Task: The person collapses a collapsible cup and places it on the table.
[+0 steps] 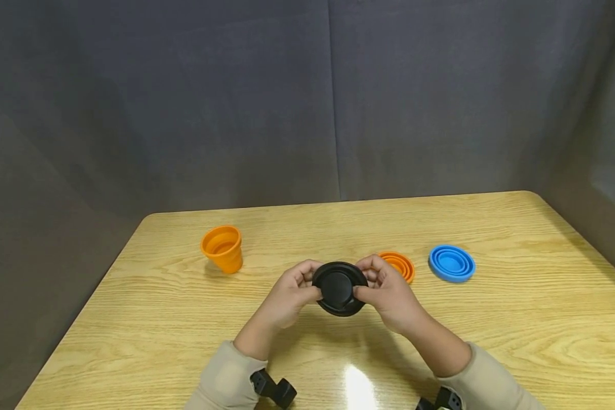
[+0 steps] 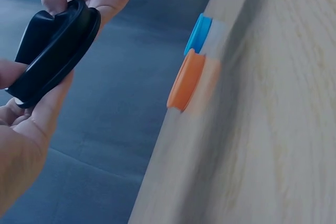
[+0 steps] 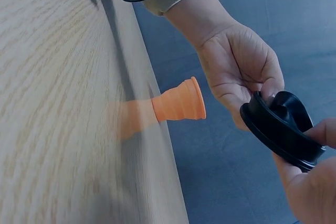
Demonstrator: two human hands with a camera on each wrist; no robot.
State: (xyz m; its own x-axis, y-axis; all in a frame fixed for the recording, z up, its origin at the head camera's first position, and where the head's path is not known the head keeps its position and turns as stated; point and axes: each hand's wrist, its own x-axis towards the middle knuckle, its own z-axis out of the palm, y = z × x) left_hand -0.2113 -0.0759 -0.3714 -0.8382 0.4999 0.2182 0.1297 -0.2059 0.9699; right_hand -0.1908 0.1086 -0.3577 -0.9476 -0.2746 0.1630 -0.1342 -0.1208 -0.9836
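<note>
Between both hands, above the table, is a black collapsible cup (image 1: 336, 288), mostly flattened. My left hand (image 1: 292, 293) pinches its left rim, thumb on the face towards me and fingers behind. On the opposite side my right hand (image 1: 392, 296) pinches the cup with its thumb pressed inside the rim. Both wrist views show the cup (image 2: 60, 56) edge-on, its inner wall bent and dented near the thumbs. Behind the right hand, partly hidden by it, a flattened orange collapsible cup (image 1: 401, 265) lies on the table.
To the right of it lies a flattened blue collapsible cup (image 1: 452, 263). An extended orange cup (image 1: 222, 249) stands at the left on the wooden table (image 1: 148, 319). Dark grey cloth (image 1: 236, 114) hangs around the table's back and sides.
</note>
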